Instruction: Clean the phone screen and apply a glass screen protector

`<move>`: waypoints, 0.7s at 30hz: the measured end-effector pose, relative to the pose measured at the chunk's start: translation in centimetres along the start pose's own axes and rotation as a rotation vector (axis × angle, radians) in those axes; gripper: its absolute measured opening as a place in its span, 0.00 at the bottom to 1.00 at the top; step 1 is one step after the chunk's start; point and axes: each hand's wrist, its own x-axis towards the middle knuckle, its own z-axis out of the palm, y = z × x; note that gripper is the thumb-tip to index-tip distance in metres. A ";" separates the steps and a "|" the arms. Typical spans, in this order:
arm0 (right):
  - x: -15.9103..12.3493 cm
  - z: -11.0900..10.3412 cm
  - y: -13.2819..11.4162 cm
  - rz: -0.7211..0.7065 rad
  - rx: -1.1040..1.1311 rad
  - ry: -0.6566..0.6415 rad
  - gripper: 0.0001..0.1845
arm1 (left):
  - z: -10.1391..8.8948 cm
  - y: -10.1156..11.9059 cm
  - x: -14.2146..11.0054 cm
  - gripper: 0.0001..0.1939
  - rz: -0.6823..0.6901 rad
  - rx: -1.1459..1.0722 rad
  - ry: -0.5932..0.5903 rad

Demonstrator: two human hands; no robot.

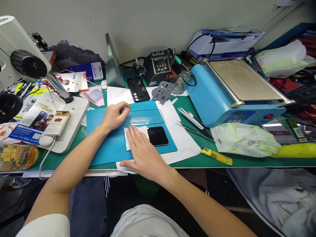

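Head view: the right hand [143, 153] lies flat, ungripping, on a white wipe [144, 129] by the phone [158, 136]; shifting it calls for even pressure. The left hand [114, 117] curls near clear glass [149, 117], grip unclear.

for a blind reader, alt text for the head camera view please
A right hand lies flat on a white cloth beside a black-screened phone on a blue rectangular mat; the left hand curls beside a clear rectangular sheet. A boxy blue machine stands at right.
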 end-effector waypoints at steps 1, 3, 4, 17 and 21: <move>-0.3 0.0 0.1 -0.016 -0.001 -0.004 0.59 | -0.1 0.0 0.0 0.10 0.001 0.002 0.000; -1.1 -0.1 0.5 -0.036 -0.014 -0.005 0.56 | -0.2 0.0 -0.1 0.10 -0.004 0.008 -0.003; -1.6 -0.1 0.9 -0.036 -0.024 -0.002 0.54 | -0.2 0.0 -0.1 0.10 -0.005 0.012 -0.005; -2.9 0.0 2.5 0.116 -0.025 0.010 0.59 | 0.1 0.0 -0.1 0.10 0.009 0.034 -0.035; -0.3 -0.4 0.6 0.093 0.064 -0.021 0.61 | 0.1 0.0 0.0 0.11 0.004 0.039 -0.037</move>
